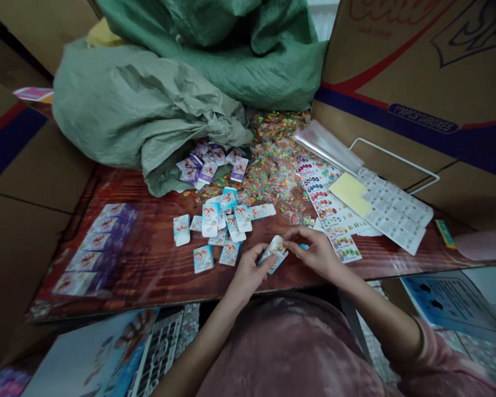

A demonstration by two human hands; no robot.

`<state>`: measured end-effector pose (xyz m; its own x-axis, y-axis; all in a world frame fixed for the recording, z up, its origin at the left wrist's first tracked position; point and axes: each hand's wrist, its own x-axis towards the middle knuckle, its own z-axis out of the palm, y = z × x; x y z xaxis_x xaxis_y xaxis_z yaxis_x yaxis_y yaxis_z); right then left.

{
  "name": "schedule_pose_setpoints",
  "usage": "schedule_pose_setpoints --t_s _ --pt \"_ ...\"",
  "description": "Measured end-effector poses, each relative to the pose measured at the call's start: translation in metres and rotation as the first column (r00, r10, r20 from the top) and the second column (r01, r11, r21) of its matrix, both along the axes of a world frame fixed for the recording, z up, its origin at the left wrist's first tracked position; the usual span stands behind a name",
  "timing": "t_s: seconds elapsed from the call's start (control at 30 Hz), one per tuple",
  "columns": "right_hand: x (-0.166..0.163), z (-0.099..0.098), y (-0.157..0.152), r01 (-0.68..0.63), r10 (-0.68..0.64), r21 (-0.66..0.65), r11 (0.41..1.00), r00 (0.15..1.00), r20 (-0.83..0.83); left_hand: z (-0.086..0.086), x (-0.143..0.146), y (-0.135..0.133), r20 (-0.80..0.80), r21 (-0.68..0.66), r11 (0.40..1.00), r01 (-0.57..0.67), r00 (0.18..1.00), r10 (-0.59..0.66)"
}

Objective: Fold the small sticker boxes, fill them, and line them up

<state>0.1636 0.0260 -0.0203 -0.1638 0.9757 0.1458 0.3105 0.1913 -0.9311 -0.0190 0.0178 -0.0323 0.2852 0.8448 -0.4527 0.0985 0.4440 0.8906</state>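
My left hand (250,271) is closed around a small blue-and-white box (278,259) with a picture of hands on it, tilted just in front of me at the table's front edge. At the box's upper end, the fingers of my right hand (314,252) are pinched together. Tiny coloured specks show by those fingertips, but what they grip is too small to make out. Several similar blue-and-white boxes (209,219) lie in a loose pile to the left of my hands. Beyond my right hand spread many small clear packets of coloured pieces (273,160).
Purple boxes (209,168) spill by a tied grey-green sack (149,105); a wrapped row of purple boxes (95,248) lies left. Sticker sheets (330,209), a yellow paper (351,193), clear bags (328,146) and a white wire frame (397,157) lie right. Large cartons (409,94) flank the table.
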Motion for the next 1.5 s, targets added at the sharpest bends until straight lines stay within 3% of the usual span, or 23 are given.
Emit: schedule_pose_setpoints --t_s 0.17,0.27,0.5,0.6,0.7,0.8,0.93,1.03,1.2,1.27,1.37,1.43,1.5 --pt "-0.008 -0.003 -0.008 -0.077 0.035 0.207 0.975 0.979 0.202 -0.006 0.003 -0.001 -0.019 0.176 0.984 0.011 1.000 -0.008" --pt "-0.008 -0.003 -0.006 -0.151 0.082 0.265 0.952 0.964 0.254 -0.009 0.004 -0.001 -0.041 0.234 0.972 0.013 0.999 -0.003" --pt "-0.004 -0.009 0.001 -0.067 0.049 0.119 0.991 0.988 0.145 -0.007 0.009 -0.001 -0.052 0.190 0.982 0.014 0.999 -0.004" --pt "-0.005 -0.009 -0.004 -0.103 0.053 0.218 0.970 0.973 0.226 -0.006 0.011 0.000 -0.036 0.122 0.992 -0.035 0.999 0.040" --pt "-0.005 -0.005 -0.009 -0.222 0.133 0.278 0.935 0.943 0.305 -0.008 0.011 0.000 -0.011 0.048 0.997 -0.064 0.998 0.065" --pt "-0.006 -0.001 -0.012 -0.248 0.174 0.236 0.939 0.939 0.295 -0.011 0.010 -0.001 0.005 0.023 0.998 -0.066 0.998 0.066" --pt "-0.009 -0.006 -0.006 -0.014 0.012 0.063 0.998 1.000 0.022 -0.011 0.012 -0.002 0.026 0.037 0.998 -0.044 0.999 0.043" --pt "-0.011 -0.009 -0.001 0.011 -0.022 -0.076 0.997 0.990 -0.143 -0.009 0.014 -0.004 0.040 0.029 0.999 -0.039 0.998 0.038" --pt "-0.013 -0.003 -0.006 -0.016 0.015 -0.013 1.000 0.996 -0.088 -0.004 0.013 -0.005 0.073 -0.006 0.998 -0.070 0.995 0.071" --pt "-0.013 -0.004 -0.008 0.037 -0.035 0.012 0.999 0.992 -0.123 -0.004 0.013 -0.002 0.142 -0.068 0.992 -0.110 0.983 0.119" --pt "-0.011 -0.012 -0.007 0.124 -0.142 -0.091 0.988 0.962 -0.234 -0.004 0.014 0.002 0.219 -0.157 0.979 -0.128 0.962 0.161" --pt "-0.011 -0.019 -0.006 0.053 -0.113 -0.216 0.975 0.955 -0.275 -0.003 0.016 0.004 0.177 -0.146 0.981 -0.125 0.973 0.150" --pt "-0.011 -0.023 -0.007 0.012 -0.076 -0.237 0.971 0.962 -0.263 -0.002 0.017 0.004 0.106 -0.100 0.985 -0.140 0.983 0.151"
